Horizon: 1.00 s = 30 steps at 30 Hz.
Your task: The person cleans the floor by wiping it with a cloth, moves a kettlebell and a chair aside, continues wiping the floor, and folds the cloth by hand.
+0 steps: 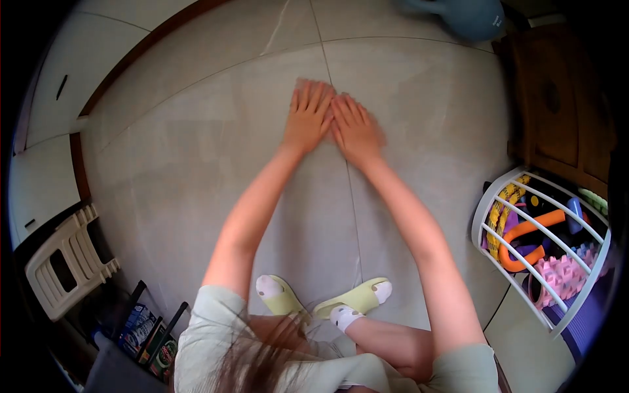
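Both arms reach forward over the grey tiled floor (216,157). My left hand (308,119) is palm down with its fingers stretched and slightly apart, holding nothing. Beside it, at about the same distance, my right hand (358,128) is also palm down with fingers extended and nothing in it. The two hands meet or nearly meet at their inner edges. A faint blur lies around the fingertips. Whether the palms rest on the floor or hover above it, I cannot tell. My feet are in yellow-green slippers (354,299) with spotted white socks.
At right stands a white rack (481,223) holding an orange curved item (531,239) and a pink bumpy roller (565,278). Behind it is a dark wooden cabinet (557,98). A blue-grey object (475,18) lies far right. A beige plastic stool (69,262) and white cabinets (85,59) are at left.
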Motion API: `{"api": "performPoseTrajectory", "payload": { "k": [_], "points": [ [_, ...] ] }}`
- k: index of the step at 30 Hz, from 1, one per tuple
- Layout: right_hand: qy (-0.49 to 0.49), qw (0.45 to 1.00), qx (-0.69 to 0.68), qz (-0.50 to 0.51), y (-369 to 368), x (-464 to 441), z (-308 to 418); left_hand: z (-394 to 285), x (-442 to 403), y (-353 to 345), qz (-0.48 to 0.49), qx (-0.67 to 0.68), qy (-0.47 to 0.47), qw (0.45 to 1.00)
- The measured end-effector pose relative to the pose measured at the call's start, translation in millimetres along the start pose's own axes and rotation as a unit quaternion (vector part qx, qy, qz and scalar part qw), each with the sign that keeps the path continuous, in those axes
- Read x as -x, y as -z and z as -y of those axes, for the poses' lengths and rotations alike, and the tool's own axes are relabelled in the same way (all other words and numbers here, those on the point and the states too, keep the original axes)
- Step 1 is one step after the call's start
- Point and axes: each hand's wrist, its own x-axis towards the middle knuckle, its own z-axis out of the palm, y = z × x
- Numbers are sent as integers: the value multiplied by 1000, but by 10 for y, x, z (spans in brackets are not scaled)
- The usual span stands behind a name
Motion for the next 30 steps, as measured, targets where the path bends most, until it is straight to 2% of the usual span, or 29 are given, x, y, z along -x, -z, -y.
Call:
{"api": "performPoseTrajectory", "payload": {
  "k": [3,5,8,9,11,14,15,17,19,21,24,25,27,30],
  "points": [
    [67,993,-39,94,77,247,147,-262,578,129,48,15,52,997],
    [100,981,-73,148,168,632,258,-577,1012,232,120,105,78,984],
    [83,964,-104,230,324,1484,422,-1101,1666,271,199,114,50,972],
    [73,967,-94,227,362,1679,475,-1210,1801,280,219,123,26,968],
    [50,971,-73,221,416,1926,548,-1315,1940,247,193,140,5,971],
    [-18,957,-101,272,390,1873,537,-1208,1778,224,151,162,-27,975],
    [-30,971,-63,231,333,1754,524,-1112,1654,202,138,168,-32,975],
    [-53,987,7,149,171,1319,445,-827,1199,17,53,118,-45,991],
    [-66,995,40,66,54,666,395,-475,608,14,41,64,-6,997],
    [-63,997,44,4,-65,112,471,-78,341,81,-40,49,32,997],
    [-30,999,12,2,-245,-193,798,290,505,196,-45,31,90,994],
    [-13,999,2,38,-259,-201,909,374,635,252,-19,39,99,994],
    [18,993,-20,114,-227,43,1215,319,1149,403,36,57,116,991],
    [44,977,-114,173,-294,902,1576,-31,2064,500,105,99,131,981]
  ]
}}
